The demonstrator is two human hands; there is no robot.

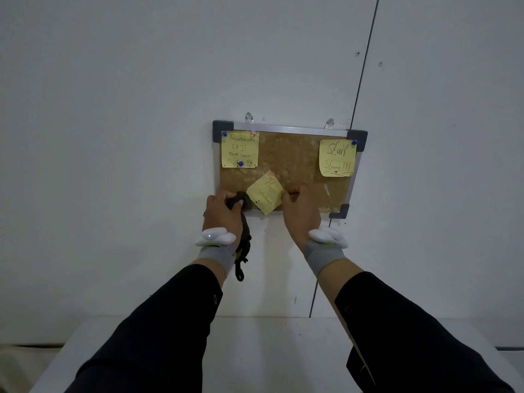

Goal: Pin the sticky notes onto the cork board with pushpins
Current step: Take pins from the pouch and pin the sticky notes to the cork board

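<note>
Sticky note point(264, 193) between hands, seemingly touching both

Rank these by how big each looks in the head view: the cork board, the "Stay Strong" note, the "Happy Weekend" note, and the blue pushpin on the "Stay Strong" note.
1. Cork board
2. and 3. "Stay Strong" note and "Happy Weekend" note: too alike to rank; the second is tilted and partly covered by hands.
4. Blue pushpin
</note>
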